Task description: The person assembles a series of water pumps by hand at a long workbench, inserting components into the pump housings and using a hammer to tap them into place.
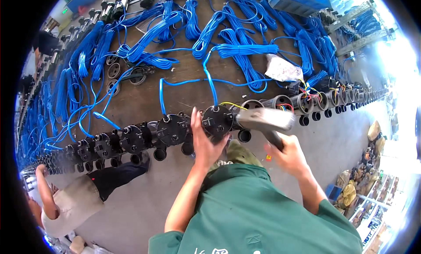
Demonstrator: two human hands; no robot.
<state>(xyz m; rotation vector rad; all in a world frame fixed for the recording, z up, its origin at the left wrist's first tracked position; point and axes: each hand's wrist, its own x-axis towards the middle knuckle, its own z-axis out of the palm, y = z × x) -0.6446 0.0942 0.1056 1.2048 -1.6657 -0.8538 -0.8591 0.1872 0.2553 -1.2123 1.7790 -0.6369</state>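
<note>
My left hand (205,144) is spread around the lower left side of a round black pump cover (217,121), thumb and fingers apart against its rim. A blue cable rises from the top of this cover. In my right hand (287,155) is a hammer (267,119), gripped by its dark handle. Its head, smeared by motion, is close to the cover's right side; I cannot tell whether they touch. Just left of my left hand sits another capped black pump housing (171,129) with a blue cable. A yellow-green wire (232,105) runs from behind the cover toward the right.
Coiled blue cables (245,50) lie across the brown table (186,94). Open housings with coloured wires (305,103) line the edge to the right, capped ones to the left. A white plastic bag (283,68) and a blue crate (298,2) are behind. A co-worker (74,197) is at left.
</note>
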